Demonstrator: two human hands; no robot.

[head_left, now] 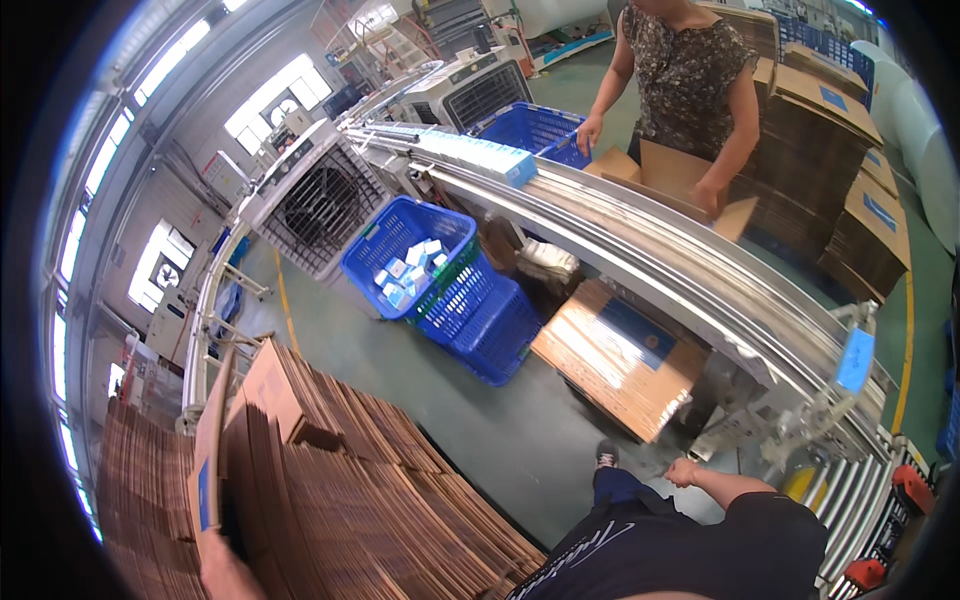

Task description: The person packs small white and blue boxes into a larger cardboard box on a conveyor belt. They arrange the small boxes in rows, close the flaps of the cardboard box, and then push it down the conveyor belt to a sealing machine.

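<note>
My left hand [228,572] is at the lower left, at the edge of a flat folded cardboard carton [207,462] with a blue patch. The carton stands on edge against the stacked cartons, and its surface partly hides my fingers. Out over the floor on the other side of my body, my right hand [682,472] is curled closed, with nothing visible in it. Large stacks of flat brown cartons [390,490] fill the space beside my left arm.
A conveyor [640,235] carrying small light-blue boxes [480,158] runs diagonally ahead. Beneath it sits a carton stack [625,360], beside blue crates [485,325]. Across the belt a co-worker [690,90] handles an open carton [672,175]. A roller track [850,520] lies at the right.
</note>
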